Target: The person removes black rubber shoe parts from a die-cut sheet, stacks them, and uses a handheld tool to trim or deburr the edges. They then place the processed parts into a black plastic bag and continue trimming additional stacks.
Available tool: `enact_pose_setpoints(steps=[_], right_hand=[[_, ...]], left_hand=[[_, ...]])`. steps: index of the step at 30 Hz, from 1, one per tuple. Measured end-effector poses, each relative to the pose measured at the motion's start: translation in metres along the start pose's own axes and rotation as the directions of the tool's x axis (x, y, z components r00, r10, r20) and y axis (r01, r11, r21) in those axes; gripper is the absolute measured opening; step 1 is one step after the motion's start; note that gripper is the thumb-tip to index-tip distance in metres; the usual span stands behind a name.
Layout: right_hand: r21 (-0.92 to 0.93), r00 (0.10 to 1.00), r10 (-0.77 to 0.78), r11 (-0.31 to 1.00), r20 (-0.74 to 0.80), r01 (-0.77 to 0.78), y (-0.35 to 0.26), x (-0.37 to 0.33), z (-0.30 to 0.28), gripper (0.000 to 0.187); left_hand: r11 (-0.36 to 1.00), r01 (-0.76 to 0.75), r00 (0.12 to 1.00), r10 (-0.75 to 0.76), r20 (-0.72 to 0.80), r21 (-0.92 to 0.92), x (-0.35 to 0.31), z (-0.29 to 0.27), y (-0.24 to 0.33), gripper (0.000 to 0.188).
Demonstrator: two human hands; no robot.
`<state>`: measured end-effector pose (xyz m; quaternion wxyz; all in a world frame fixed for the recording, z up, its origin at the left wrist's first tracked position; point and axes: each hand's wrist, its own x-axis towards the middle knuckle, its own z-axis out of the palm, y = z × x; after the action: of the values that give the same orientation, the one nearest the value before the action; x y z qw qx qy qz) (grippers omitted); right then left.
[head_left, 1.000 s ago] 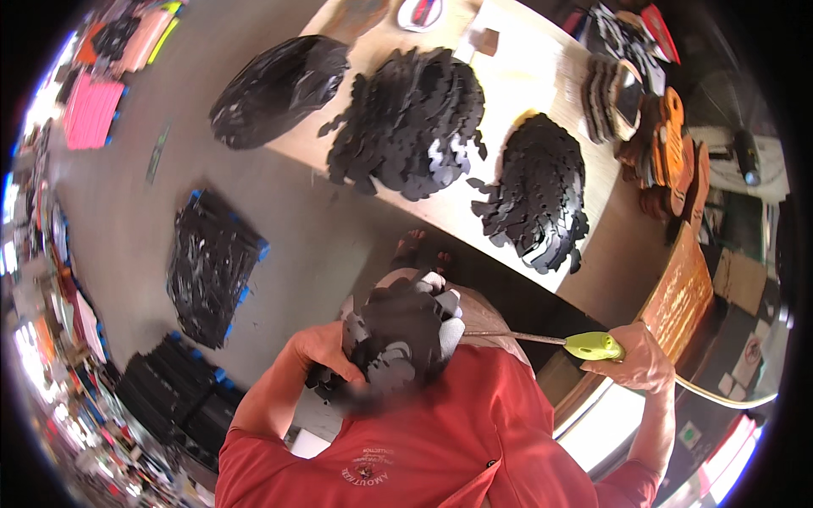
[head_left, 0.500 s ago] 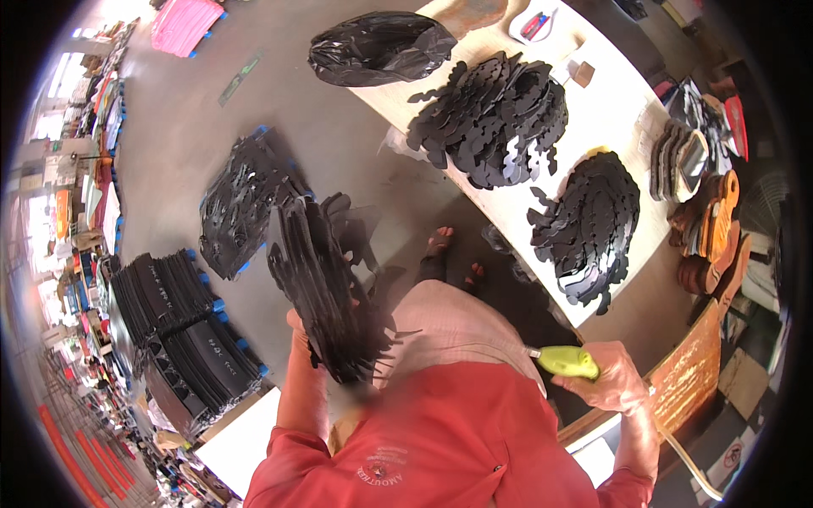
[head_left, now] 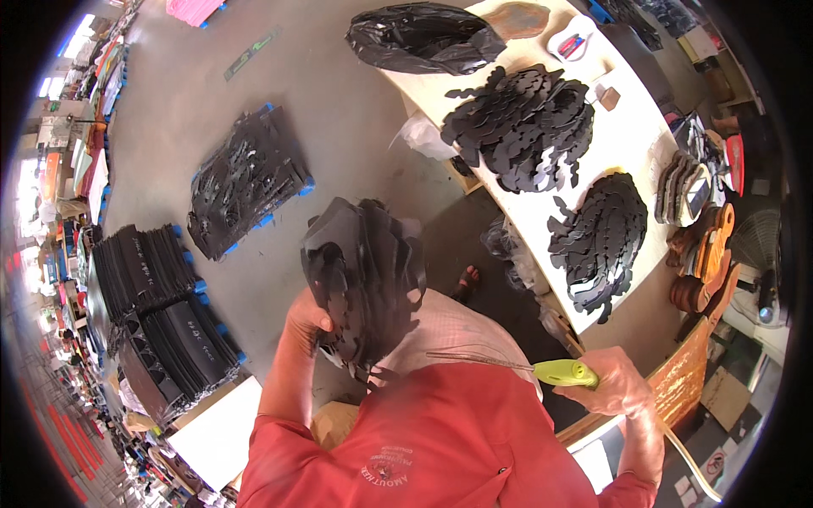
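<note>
My left hand (head_left: 312,320) grips a thick bundle of black cut sheets (head_left: 362,271) in front of my lap, fanned apart at the upper end. The fingers behind the bundle are hidden. My right hand (head_left: 611,383) is closed round a tool with a lime-green handle (head_left: 563,372). Its long, thin metal shaft (head_left: 478,360) points left across my waist, toward the bundle's lower end but apart from it. On the white table to the right lie two heaps of black wavy-edged cut pieces, a farther heap (head_left: 525,127) and a nearer one (head_left: 600,241).
A black plastic bag (head_left: 423,38) sits at the table's (head_left: 631,118) far end, near a white dish (head_left: 572,41). Black sheets lie on a low stack (head_left: 246,182) on the floor at left, with taller stacks (head_left: 182,326) nearer. Wooden paddle-shaped boards (head_left: 711,254) and a fan (head_left: 756,245) stand at right.
The bundle in my left hand has turned, and its sheets now spread wider. My right hand has shifted slightly; more of the tool's shaft shows. The view has swung, moving the table rightward.
</note>
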<state>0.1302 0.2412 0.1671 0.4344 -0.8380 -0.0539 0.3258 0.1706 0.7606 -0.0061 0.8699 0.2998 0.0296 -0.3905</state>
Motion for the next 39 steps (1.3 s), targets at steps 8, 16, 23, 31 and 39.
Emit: enact_pose_setpoints(steps=[8, 16, 23, 31, 39], right_hand=[[-0.186, 0.995, -0.022, 0.982, 0.099, 0.040, -0.079, 0.045, -0.011, 0.036], [-0.441, 0.973, 0.082, 0.897, 0.214, 0.021, -0.112, 0.069, 0.035, 0.024], [-0.423, 0.984, 0.071, 0.906, 0.161, 0.004, -0.127, 0.066, 0.050, 0.025], [-0.347, 0.973, 0.078, 0.938, 0.219, 0.003, -0.109, 0.047, 0.082, 0.023], [-0.336, 0.984, -0.178, 0.926, 0.018, 0.173, -0.104, 0.040, 0.119, 0.017]], left_hand=[[0.712, 0.466, 0.874, -0.464, -0.146, 0.526, -0.032, 0.020, 0.057, 0.080], [0.470, 0.478, 0.815, -0.553, -0.174, 0.742, -0.060, 0.024, 0.035, 0.091], [0.718, 0.488, 0.840, -0.541, -0.043, 0.497, -0.079, 0.009, 0.015, 0.079], [0.978, 0.179, 0.950, -0.201, -0.239, -0.111, -0.116, -0.036, -0.013, 0.088], [0.892, -0.445, 0.841, 0.447, -0.306, 0.079, -0.093, -0.054, -0.014, 0.084]])
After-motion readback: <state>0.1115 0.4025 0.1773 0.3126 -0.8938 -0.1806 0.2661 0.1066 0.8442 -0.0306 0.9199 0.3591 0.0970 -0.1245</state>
